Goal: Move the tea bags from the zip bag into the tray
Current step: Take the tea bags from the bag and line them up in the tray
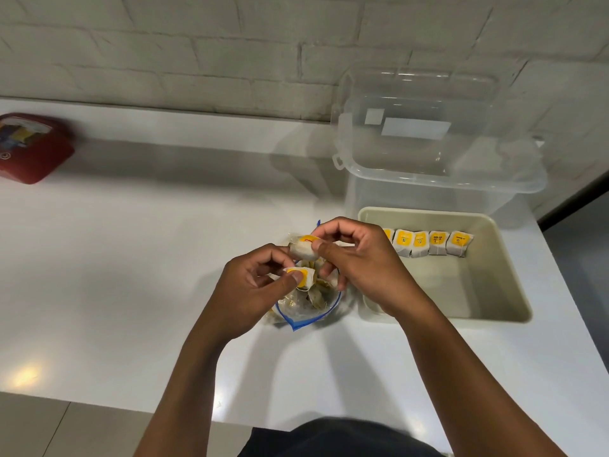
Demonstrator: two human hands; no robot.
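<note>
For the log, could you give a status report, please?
Left hand and right hand each pinch a tea bag above zip bag. Tray holds one row. Path unobstructed.

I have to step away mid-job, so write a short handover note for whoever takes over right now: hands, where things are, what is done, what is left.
Left hand: pinches one tea bag over the zip bag.
Right hand: pinches another tea bag, just above the first.
Zip bag: open on the counter, left of the tray, with more tea bags inside.
Done: a row of tea bags stands along the tray's far side; at least five show, the right hand hides the row's left end.
Left: put both held bags in the tray, then empty the zip bag.
</note>
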